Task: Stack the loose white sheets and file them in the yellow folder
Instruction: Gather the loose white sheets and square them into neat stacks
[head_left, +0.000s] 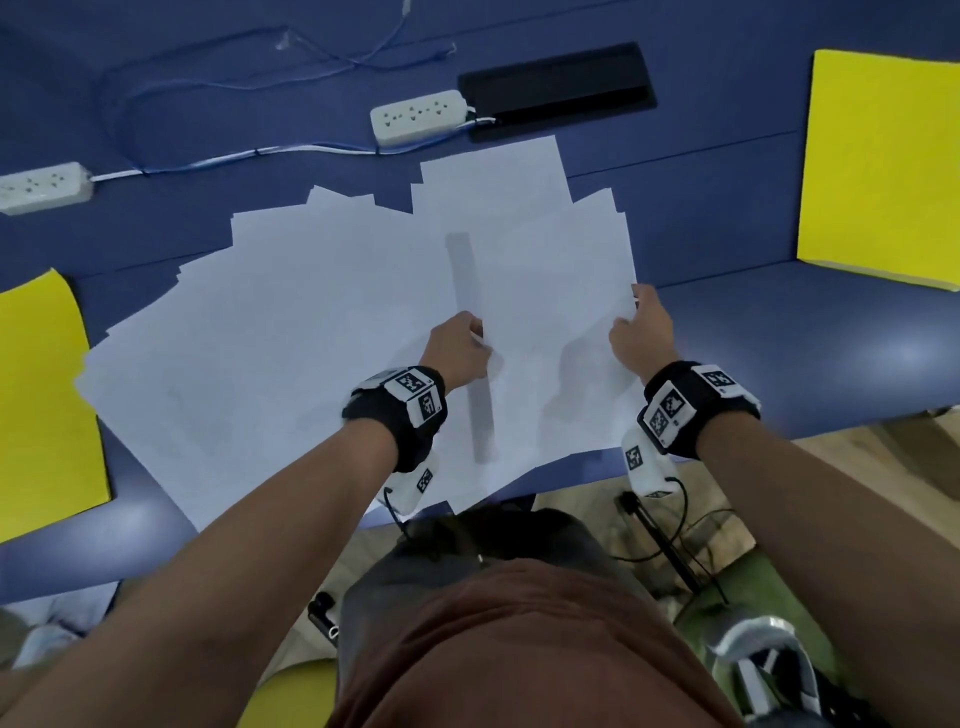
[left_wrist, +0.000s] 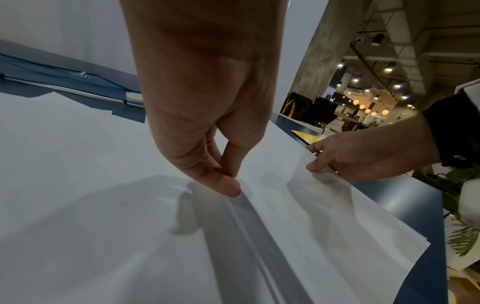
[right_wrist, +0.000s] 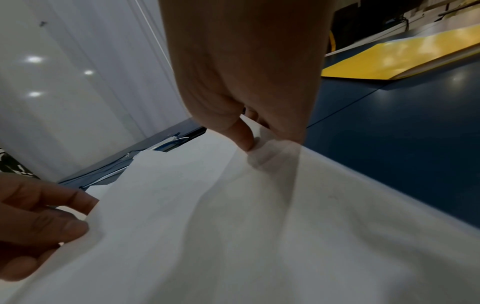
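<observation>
Several loose white sheets (head_left: 291, 322) lie fanned across the blue table. A small bundle of white sheets (head_left: 550, 312) is raised a little above them. My left hand (head_left: 467, 340) pinches the bundle's left edge (left_wrist: 259, 205) between thumb and fingers. My right hand (head_left: 636, 325) pinches its right edge (right_wrist: 275, 156), thumb on top and fingers beneath. A yellow folder (head_left: 878, 166) lies flat at the far right, also seen as the yellow folder (right_wrist: 389, 59). Another yellow folder (head_left: 41, 405) lies at the left edge.
Two white power strips (head_left: 418, 115) (head_left: 44, 186) with blue cables (head_left: 218, 88) lie at the back. A black cable hatch (head_left: 556, 88) sits behind the sheets. The table's front edge (head_left: 779, 426) runs close to my body.
</observation>
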